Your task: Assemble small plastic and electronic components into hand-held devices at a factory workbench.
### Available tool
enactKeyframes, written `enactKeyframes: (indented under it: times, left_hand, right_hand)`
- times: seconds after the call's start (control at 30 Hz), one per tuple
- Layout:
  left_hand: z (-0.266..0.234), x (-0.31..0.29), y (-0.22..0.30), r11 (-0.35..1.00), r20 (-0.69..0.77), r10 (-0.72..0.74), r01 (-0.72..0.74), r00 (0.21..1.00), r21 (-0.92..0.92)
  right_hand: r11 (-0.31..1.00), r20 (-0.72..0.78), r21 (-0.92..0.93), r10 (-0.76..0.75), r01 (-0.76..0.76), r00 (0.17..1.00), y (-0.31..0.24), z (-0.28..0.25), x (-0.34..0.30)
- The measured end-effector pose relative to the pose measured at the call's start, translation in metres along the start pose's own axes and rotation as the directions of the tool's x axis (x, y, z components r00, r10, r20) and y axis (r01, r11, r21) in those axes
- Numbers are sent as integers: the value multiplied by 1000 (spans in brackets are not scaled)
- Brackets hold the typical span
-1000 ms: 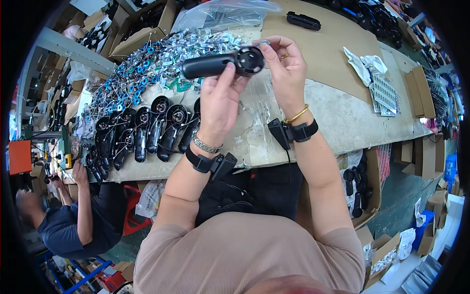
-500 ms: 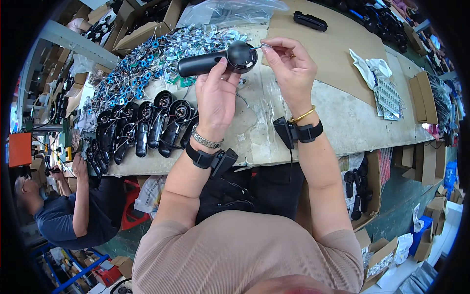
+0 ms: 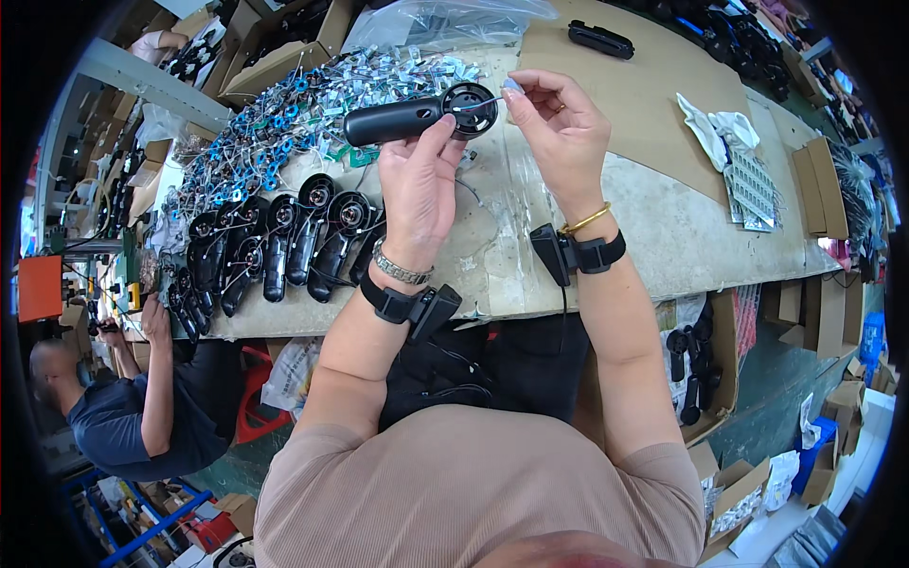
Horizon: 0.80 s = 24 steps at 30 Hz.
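My left hand [image 3: 421,180] is closed around a black handheld fan housing [image 3: 393,123], its handle pointing left. The housing's round, spoked head [image 3: 471,112] faces up to the right of my thumb. A thin wire [image 3: 481,104] runs from the middle of that head to my right hand [image 3: 559,123]. Thumb and forefinger of that hand pinch the wire's end, along with a small bluish-white piece that the fingers partly hide. Left of my left wrist, several open black fan shells [image 3: 312,227] with wires inside lie in a row.
Behind the shells spreads a heap of small circuit boards and blue ring parts [image 3: 284,133]. A cardboard sheet [image 3: 644,114] carries a black case [image 3: 600,41]. White gloves [image 3: 720,133] lie at the right. Another person [image 3: 142,417] sits at the left.
A dark round dome covered the fan head before; now the spoked inside and the wire show. Both hands have stayed almost in place.
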<state>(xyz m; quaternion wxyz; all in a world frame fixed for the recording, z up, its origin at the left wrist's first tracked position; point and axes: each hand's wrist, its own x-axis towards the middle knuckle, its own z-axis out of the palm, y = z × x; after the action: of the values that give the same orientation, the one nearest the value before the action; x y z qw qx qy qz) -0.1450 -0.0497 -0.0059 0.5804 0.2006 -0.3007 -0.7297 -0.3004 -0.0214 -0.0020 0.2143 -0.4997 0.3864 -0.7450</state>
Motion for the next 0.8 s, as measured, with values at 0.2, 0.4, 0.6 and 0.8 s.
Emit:
enactKeyframes:
  times: [0.2, 0.4, 0.6, 0.8]
  left_hand:
    - [-1, 1, -2, 1000, 4, 14, -14, 1000, 28]
    - [2, 0, -2, 997, -14, 42, -41, 999, 60]
    - [0, 2, -3, 994, -39, 71, -67, 997, 91]
    - [1, 1, -3, 993, -50, 80, -75, 996, 87]
  right_hand:
    - [998, 5, -62, 17, -16, 1000, 2, -1, -1]
    - [998, 19, -62, 28, -26, 999, 2, 0, -1]
    - [996, 74, -88, -3, 9, 997, -4, 0, -2]
    - [994, 113, -96, -38, 49, 993, -5, 0, -1]
